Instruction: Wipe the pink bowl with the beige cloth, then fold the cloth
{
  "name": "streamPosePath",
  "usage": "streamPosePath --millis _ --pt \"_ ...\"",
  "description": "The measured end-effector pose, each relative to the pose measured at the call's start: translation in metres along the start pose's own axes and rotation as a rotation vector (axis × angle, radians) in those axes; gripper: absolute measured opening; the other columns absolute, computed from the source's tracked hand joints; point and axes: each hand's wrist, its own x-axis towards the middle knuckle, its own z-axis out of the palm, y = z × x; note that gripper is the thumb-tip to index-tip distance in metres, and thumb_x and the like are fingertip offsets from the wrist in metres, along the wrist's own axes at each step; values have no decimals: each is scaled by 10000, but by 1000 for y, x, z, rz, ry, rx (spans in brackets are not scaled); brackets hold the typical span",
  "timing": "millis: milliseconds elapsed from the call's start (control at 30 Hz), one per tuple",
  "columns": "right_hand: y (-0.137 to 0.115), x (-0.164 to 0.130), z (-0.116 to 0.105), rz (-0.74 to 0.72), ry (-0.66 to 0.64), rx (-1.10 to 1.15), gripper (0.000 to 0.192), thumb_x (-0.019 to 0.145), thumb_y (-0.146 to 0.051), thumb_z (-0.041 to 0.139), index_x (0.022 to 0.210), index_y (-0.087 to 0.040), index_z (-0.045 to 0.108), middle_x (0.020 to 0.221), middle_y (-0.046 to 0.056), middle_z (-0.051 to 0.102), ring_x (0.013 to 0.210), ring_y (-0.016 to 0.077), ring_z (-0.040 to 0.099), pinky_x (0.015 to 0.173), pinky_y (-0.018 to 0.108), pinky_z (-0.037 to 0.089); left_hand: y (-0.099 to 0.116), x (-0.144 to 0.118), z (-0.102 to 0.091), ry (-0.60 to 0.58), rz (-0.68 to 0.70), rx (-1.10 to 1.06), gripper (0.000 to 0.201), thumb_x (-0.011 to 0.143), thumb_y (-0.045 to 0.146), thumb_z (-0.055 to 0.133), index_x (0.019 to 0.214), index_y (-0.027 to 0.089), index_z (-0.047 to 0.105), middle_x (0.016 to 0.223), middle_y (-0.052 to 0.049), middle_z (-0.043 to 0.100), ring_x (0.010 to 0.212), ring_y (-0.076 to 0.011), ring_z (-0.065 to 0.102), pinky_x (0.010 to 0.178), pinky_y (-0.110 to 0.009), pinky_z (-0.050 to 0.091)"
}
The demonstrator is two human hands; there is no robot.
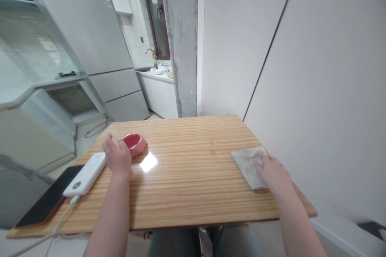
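My left hand (117,156) is raised just left of a red bowl (138,147) with a faceted outer wall. Its fingers are apart and curved upward, with the thumb side by the bowl's rim; I cannot tell whether they touch. Towards the right edge of the wooden table (187,176) lies a folded light grey cloth (245,164). Over the cloth's right side rests my right hand (273,172), its thumb and fingers bunching the fabric a little. Part of the fingers is hidden behind the hand.
Left of my left hand lie a white power bank (87,174) with a cable plugged in and a dark flat phone-like slab (51,196). A white wall panel (316,108) stands along the table's right side. Behind are a fridge (84,28) and a sink counter (159,92).
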Motion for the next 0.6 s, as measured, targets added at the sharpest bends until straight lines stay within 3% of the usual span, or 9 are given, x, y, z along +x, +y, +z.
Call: streamPosePath --millis 67,100,200,300,367,433,600 --pt "-15 -1 3 -135 -37 74 406 856 -308 433 1196 -147 585 1181 163 575 1112 296 543 926 439 425 24 -22 -8 -10 156 -106 444 898 286 323 1311 135 388 1271 -139 505 1203 -249 452 1018 -384 355" --pt "-26 -3 6 -230 -60 137 380 844 -260 448 1165 -130 607 1157 161 590 1104 273 551 940 405 423 36 -38 -10 -97 225 -160 407 895 297 342 1258 144 444 1214 -128 540 1145 -241 493 994 -376 381" --pt "-78 -23 15 -425 -87 315 309 788 -183 534 1063 -126 664 1144 163 598 1067 250 575 962 365 424 66 -94 -14 -507 474 -314 318 901 287 338 1118 191 550 1191 -101 565 1102 -206 530 949 -328 425" --pt "-139 -51 23 -596 -147 529 254 747 -115 572 971 -150 688 1124 146 617 1054 235 591 938 343 459 74 -140 -15 -711 587 -250 389 884 263 357 1242 204 494 1303 -109 516 1218 -214 460 1024 -354 367" --pt "-171 -65 25 -725 -244 658 306 781 -89 510 1029 -177 667 1070 99 659 994 195 625 894 317 490 62 -154 -17 -758 546 -73 478 839 238 400 1312 183 442 1383 -133 448 1269 -263 413 1024 -421 355" --pt "-187 -69 22 -765 -240 673 309 781 -88 505 1032 -176 664 1042 97 681 982 201 635 878 325 497 37 -151 -22 -747 454 128 499 780 200 429 1276 183 483 1401 -145 432 1274 -309 404 993 -477 360" --pt "-178 -34 8 -717 -184 615 222 810 -161 505 947 -197 676 928 77 713 819 189 664 754 319 516 -49 -99 -39 -668 330 312 415 761 169 383 1140 208 548 1388 -101 467 1263 -259 438 1026 -431 348"
